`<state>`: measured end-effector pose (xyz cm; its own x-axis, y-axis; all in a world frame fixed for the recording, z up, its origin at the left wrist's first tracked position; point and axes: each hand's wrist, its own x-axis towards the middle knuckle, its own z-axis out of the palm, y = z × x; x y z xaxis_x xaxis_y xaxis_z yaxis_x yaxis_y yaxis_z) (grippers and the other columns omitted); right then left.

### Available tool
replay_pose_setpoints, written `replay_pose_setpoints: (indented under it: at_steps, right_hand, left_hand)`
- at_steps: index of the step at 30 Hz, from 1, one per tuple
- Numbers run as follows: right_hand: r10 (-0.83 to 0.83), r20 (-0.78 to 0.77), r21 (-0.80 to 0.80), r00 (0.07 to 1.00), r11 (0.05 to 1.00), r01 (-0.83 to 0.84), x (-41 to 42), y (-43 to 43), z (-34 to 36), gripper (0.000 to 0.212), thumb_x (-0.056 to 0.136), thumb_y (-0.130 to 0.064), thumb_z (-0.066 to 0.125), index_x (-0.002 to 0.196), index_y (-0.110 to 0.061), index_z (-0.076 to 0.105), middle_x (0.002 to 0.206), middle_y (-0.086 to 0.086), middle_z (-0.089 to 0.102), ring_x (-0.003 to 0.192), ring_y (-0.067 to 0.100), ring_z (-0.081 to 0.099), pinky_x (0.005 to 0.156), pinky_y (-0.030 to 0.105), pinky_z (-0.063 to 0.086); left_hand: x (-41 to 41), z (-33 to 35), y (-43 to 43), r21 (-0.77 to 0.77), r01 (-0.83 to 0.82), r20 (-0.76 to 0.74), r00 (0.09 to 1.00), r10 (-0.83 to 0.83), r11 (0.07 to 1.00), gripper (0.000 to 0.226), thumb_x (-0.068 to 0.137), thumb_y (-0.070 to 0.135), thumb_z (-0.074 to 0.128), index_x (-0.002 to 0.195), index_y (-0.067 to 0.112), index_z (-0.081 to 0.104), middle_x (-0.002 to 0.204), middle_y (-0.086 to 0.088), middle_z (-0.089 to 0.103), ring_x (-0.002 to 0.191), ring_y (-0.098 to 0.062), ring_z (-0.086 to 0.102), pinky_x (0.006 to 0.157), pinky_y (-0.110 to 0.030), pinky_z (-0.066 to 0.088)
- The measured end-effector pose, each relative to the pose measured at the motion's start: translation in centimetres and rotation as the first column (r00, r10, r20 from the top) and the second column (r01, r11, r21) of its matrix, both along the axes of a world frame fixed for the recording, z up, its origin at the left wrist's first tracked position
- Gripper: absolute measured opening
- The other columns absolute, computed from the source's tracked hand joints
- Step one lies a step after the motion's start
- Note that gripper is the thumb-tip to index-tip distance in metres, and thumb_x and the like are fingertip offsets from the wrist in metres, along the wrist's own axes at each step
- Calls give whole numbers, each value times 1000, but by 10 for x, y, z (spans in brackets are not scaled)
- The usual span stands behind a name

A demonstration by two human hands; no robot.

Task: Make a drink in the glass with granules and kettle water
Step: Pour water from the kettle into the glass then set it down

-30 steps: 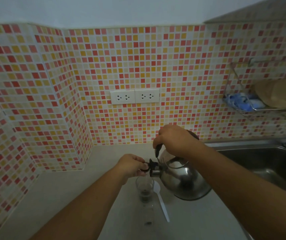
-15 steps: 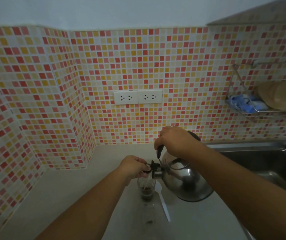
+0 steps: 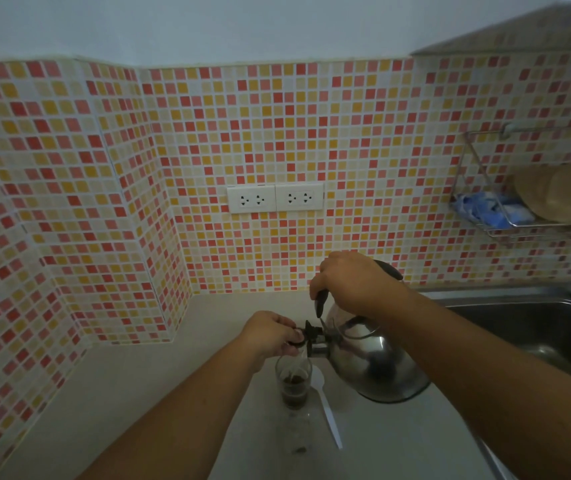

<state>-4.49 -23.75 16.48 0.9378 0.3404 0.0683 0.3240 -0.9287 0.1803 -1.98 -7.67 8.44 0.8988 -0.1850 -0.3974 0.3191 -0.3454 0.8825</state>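
A steel kettle [image 3: 374,365] hangs tilted to the left over the counter, its spout above a small clear glass [image 3: 293,382]. My right hand [image 3: 353,285] grips the kettle's black handle from above. My left hand [image 3: 270,336] pinches the black spout cap and holds it open. A thin stream of water falls into the glass, which holds dark brown liquid in its lower half. A white plastic spoon [image 3: 327,407] lies on the counter just right of the glass.
A small clear empty packet [image 3: 298,434] lies in front of the glass. The steel sink [image 3: 533,327] is to the right, with a wire rack [image 3: 519,220] on the tiled wall above it. Two sockets [image 3: 275,198] sit on the back wall. The pale counter [image 3: 138,393] stretches left.
The kettle has tipped further and water now streams into the glass; the dark liquid level has risen. Both hands keep their grips.
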Motion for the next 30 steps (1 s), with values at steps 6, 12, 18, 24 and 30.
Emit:
replay_pose_setpoints:
  at_steps: [6,12,18,24,30]
  right_hand:
    - [-4,1,-17,1000,1000,4,1,1,5,36,80,-15,67,109,-34,59,103,1,58,92,22,49,83,34,44]
    - [-4,-11,-20,1000,1000,4,3,1,6,36,79,-14,67,109,-34,59,104,2,58,92,23,49,82,34,43]
    - [-2,-11,-12,1000,1000,2,3,0,9,35,79,-14,67,109,-32,61,103,2,58,91,22,49,78,31,39]
    - [-5,-41,-12,999,1000,5,0,1,13,36,81,-14,65,113,-30,61,107,3,59,95,23,50,82,32,42]
    - [-36,-82,16,996,999,38,-5,0,16,34,83,-15,63,113,-29,61,111,3,57,100,24,51,89,35,45]
  left_hand:
    - [2,7,0,23,12,10,1000,-13,1000,16,80,1,73,86,12,62,90,-10,69,69,-16,72,53,-21,61]
    - [2,8,-1,27,16,12,1000,-17,999,18,80,0,72,92,10,62,102,-16,70,78,-21,73,63,-26,62]
    - [4,9,-2,23,20,13,1000,-20,1000,20,80,0,72,96,8,63,101,-15,69,77,-20,72,64,-26,62]
    - [3,11,-1,29,23,10,1000,-23,999,19,80,1,72,94,10,62,107,-17,70,80,-21,72,70,-28,62]
    - [1,13,-1,35,27,8,1000,-27,999,21,81,0,71,98,8,63,108,-17,69,88,-25,72,76,-31,62]
